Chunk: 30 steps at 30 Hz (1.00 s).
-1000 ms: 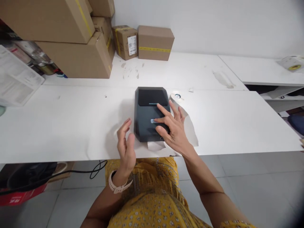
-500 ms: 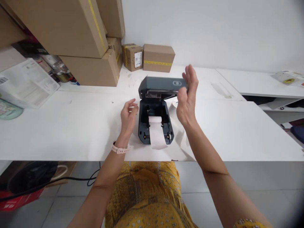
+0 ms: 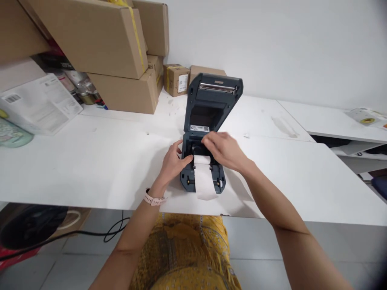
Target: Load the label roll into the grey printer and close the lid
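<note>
A dark label printer (image 3: 185, 186) stands on the white table with its lid (image 3: 208, 102) raised and leaning back. Inside sits a small roll of white label paper (image 3: 202, 160), and a strip (image 3: 205, 183) runs from it over the printer's front edge. My left hand (image 3: 173, 163) is at the printer's left wall, fingers apart, its thumb reaching over to the left end of the roll. My right hand (image 3: 225, 150) reaches in from the right, behind the roll, with its fingers curled together. The hand hides what its fingertips touch.
Cardboard boxes (image 3: 121, 92) are stacked at the back left, with a small taped box (image 3: 177, 79) beside them. A white package (image 3: 45, 104) and a green container (image 3: 15, 133) lie far left. Open shelving (image 3: 356, 149) stands at the right. Cables (image 3: 90, 233) hang below the table edge.
The printer lid has swung up from partly lowered to wide open. My right hand has gone from the lid down into the printer. My left hand has moved onto the printer's left side.
</note>
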Available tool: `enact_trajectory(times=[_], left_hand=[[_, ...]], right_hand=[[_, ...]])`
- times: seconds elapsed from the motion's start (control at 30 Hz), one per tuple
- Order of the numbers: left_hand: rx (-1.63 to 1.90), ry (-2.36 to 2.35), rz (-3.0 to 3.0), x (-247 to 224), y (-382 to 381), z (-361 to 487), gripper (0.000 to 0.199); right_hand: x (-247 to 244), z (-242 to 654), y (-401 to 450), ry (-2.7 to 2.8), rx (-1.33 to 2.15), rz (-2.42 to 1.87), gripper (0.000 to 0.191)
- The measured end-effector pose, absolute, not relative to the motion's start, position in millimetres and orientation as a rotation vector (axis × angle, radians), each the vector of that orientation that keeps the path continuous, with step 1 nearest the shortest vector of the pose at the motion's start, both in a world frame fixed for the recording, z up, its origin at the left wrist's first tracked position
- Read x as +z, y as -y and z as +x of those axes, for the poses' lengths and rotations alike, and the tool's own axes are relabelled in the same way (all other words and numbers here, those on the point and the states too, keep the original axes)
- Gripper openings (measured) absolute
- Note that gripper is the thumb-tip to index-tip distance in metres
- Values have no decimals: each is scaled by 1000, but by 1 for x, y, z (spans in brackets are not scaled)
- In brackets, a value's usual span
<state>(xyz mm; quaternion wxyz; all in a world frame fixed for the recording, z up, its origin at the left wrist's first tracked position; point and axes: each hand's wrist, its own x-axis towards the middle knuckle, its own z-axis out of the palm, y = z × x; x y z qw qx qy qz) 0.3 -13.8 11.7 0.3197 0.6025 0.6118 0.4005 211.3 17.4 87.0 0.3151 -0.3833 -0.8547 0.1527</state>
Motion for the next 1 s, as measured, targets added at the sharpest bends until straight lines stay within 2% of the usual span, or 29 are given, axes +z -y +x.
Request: enact_trajectory(times=[0.1,0.23,0.37,0.5,0.6,0.7,0.77,1.0], left_hand=[[1077,-1622,1595,11,14,1,69],[1094,-1662,1644,12,14,0,66],[1138,-1666,1661,12,14,-3,78],[1181,-1641,1741,12,17,-4,81],[1186,-1656,1757,12,18,-3,81],[1171,-1689,1760,13,19,-2,79],[1165,-1709,1752,13,19,-2,78],[1168,-1746,1737,17,20,0,70]], right_hand=[[63,217,-21,2472,690,-905,36],[52,218,-32,2568,818,-829,31],[71,220,-34,2552,1004,-793,38],[100,257,-25,2318,1237,-733,56],[103,313,-14,1973,1095,-687,57],[83,366,-2,1555,851,-648,53],[62,390,3,1345,817,-719,52],[-14,409,-15,1354,1041,-1129,46]])
